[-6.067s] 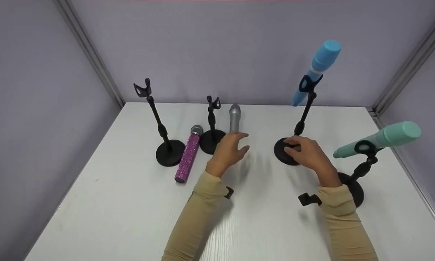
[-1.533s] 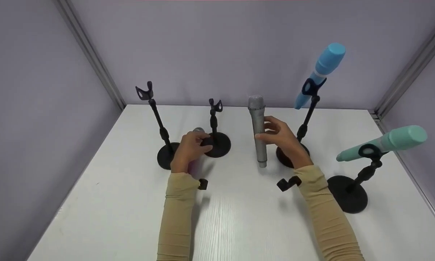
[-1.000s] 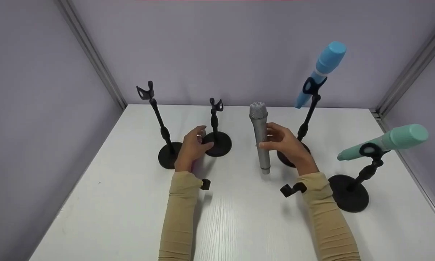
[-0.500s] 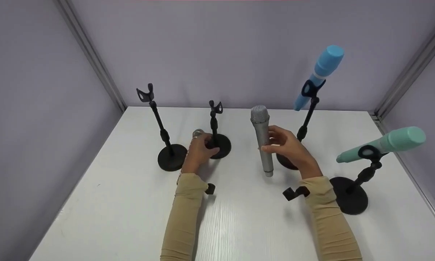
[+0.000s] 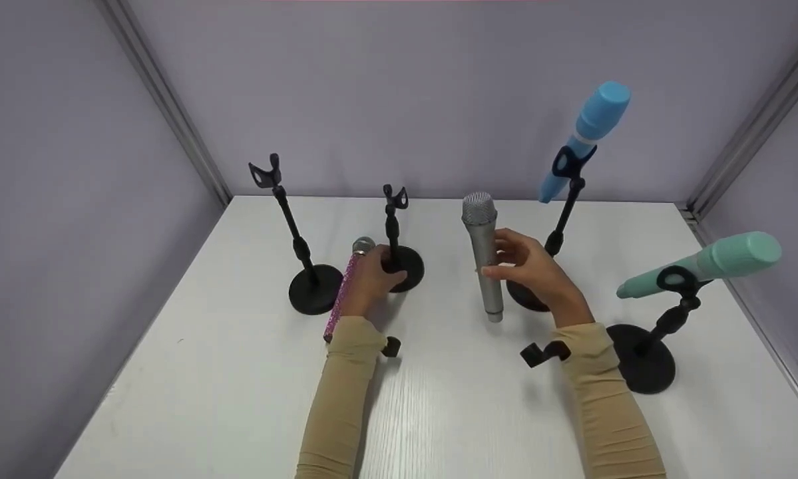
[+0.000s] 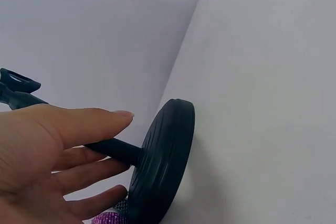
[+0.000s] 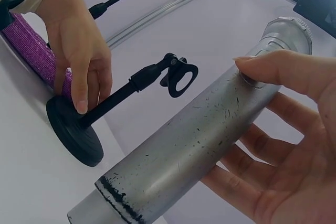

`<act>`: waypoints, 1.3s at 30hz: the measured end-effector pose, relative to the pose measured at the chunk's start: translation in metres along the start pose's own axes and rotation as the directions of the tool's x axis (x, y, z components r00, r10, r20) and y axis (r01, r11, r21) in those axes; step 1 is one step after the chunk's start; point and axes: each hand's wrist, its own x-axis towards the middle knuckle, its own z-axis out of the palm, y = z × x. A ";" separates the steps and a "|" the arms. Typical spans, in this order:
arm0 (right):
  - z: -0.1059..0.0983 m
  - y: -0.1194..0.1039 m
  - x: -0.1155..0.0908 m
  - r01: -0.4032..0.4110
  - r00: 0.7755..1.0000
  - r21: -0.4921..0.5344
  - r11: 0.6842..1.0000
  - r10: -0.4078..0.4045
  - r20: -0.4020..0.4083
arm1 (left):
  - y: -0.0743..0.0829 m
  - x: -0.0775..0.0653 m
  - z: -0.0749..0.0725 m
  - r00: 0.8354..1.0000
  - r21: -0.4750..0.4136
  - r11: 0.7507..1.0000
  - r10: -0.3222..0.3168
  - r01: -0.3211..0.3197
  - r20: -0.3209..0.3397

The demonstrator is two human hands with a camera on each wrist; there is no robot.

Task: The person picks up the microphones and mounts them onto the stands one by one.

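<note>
My right hand (image 5: 532,269) holds a silver microphone (image 5: 480,236) upright over the table, thumb on one side and fingers behind; its scuffed body (image 7: 184,140) fills the right wrist view. My left hand (image 5: 371,285) is at the short black microphone stand (image 5: 392,227). In the left wrist view the thumb and fairly straight fingers lie on either side of its pole (image 6: 118,150), just above the round base (image 6: 164,161), with a gap under the thumb. A glittery purple microphone (image 5: 339,306) lies left of this hand, partly hidden by it.
A taller stand (image 5: 299,249) with a bare clip is at left. On the right, a blue microphone (image 5: 601,113) rests in one stand (image 5: 555,239), and a mint green microphone (image 5: 731,256) in another stand (image 5: 671,319). Grey walls surround the white table (image 5: 205,399).
The right hand has picked up the silver microphone from the back of the table and brought it nearer. The left hand went left to the purple microphone, then right to the short stand.
</note>
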 end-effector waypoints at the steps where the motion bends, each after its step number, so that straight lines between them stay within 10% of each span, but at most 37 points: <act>1: 0.000 0.000 0.000 -0.003 1.000 -0.003 1.000 0.002 -0.001 | 0.001 0.000 0.001 1.000 0.006 1.000 -0.001 0.001 0.000; 16: -0.001 0.003 -0.002 -0.009 1.000 -0.017 1.000 0.009 -0.004 | 0.011 -0.006 0.006 0.988 0.066 0.996 0.055 -0.065 0.145; 39: 0.000 -0.002 -0.001 -0.020 1.000 -0.032 0.999 0.020 -0.009 | 0.016 -0.007 0.006 0.986 0.029 0.998 0.041 -0.047 0.164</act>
